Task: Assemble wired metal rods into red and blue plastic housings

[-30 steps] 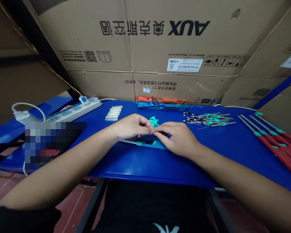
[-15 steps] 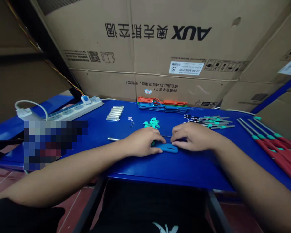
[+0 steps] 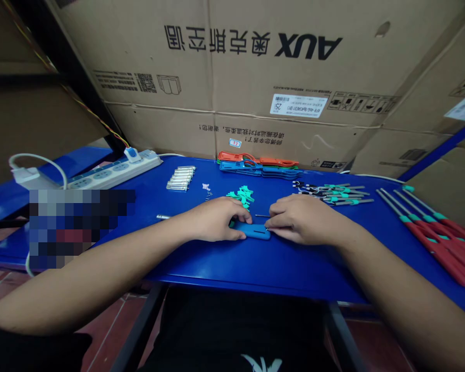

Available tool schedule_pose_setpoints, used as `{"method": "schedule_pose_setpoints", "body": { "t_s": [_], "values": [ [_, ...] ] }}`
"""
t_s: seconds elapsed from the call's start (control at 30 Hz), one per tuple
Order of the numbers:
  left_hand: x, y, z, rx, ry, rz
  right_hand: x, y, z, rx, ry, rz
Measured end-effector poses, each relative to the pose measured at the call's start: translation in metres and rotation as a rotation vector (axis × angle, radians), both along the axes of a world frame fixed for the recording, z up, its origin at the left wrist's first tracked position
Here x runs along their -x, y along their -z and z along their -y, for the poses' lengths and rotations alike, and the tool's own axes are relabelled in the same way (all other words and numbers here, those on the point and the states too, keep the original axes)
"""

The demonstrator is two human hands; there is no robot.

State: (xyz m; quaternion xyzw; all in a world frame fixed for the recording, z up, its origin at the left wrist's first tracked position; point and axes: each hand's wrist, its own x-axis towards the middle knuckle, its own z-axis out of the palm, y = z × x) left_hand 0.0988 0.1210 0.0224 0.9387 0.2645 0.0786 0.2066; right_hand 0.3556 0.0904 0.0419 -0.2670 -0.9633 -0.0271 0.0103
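At lower centre, the left hand [image 3: 213,219] presses its closed fingers onto a flat blue plastic handle [image 3: 253,232], while the right hand [image 3: 304,219] curls its fingers against the opposite end, below a thin steel pin [image 3: 262,215].

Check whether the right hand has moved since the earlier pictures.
Yes: the right hand has shifted rightward, away from the teal parts.
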Motion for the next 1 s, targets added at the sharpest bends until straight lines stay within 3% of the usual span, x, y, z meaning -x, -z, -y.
{"method": "schedule_pose_setpoints", "body": {
  "t_s": [0.4, 0.7, 1.0],
  "values": [
    [0.0, 0.0, -0.001, 0.022, -0.006, -0.018, 0.007, -0.002, 0.004, -0.151, -0.003, 0.104],
    [0.004, -0.005, -0.002, 0.009, -0.022, -0.048, -0.003, -0.008, 0.006, -0.083, -0.06, -0.042],
    [0.005, -0.005, -0.002, -0.015, -0.002, -0.061, -0.002, -0.002, 0.004, -0.022, -0.054, -0.027]
  ]
}}
